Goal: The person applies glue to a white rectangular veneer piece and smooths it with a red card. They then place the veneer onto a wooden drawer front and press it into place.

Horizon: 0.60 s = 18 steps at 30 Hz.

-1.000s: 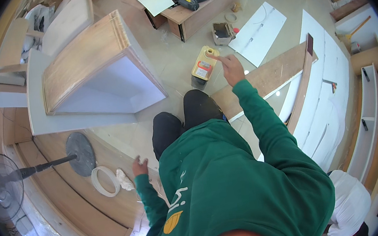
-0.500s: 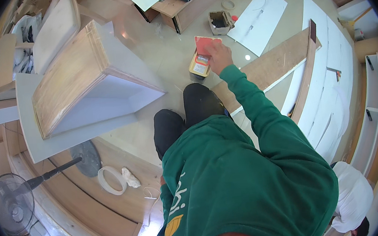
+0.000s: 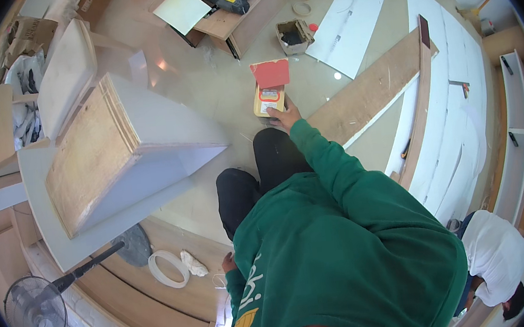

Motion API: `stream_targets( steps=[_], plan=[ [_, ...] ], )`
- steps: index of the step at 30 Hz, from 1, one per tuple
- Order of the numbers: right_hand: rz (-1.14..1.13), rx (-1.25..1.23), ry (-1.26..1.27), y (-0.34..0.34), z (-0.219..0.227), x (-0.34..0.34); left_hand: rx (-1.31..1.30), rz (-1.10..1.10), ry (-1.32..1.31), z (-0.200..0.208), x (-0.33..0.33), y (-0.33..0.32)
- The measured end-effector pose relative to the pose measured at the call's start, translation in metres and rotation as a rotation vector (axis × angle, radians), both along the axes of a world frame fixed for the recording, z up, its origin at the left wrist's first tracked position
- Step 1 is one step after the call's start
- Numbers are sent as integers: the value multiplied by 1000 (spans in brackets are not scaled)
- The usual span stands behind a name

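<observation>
My right hand (image 3: 284, 118) grips the near right side of a yellow tin (image 3: 260, 103), its thumb over the label. The tin is on or just above the floor beyond my knees; I cannot tell which. A flat red piece (image 3: 270, 73) lies across its far end, with no finger on it. By my left side my left hand (image 3: 228, 263) hangs low, half hidden by the sleeve; its fingers are too small to make out.
A wood-and-white cabinet box (image 3: 92, 156) stands at left, a fan (image 3: 35, 315) lower left. White panels (image 3: 346, 24) and a long board (image 3: 379, 90) lie at right. Ahead are an open carton (image 3: 293, 37) and a drill (image 3: 232, 2). A person in white (image 3: 495, 254) bends at lower right.
My right hand has let go of the red piece and moved down to the tin's near side. My left hand has come into sight, and the view has shifted somewhat.
</observation>
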State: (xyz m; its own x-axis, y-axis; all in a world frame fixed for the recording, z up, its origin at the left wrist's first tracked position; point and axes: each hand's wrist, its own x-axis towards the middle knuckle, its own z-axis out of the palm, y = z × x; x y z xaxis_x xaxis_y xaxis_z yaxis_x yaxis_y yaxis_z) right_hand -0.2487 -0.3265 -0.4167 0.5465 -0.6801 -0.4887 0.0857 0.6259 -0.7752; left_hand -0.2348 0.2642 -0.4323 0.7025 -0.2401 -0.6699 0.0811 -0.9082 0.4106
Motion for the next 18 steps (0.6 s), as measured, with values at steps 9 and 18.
stream_targets(
  steps=[9, 18],
  plan=[
    [400, -63, -8, -54, 6, 38, -17, 42, 59, -41, -6, 28],
    [466, -152, -47, -91, -3, 107, 87, -51, -34, 2, 23, -36]
  ],
)
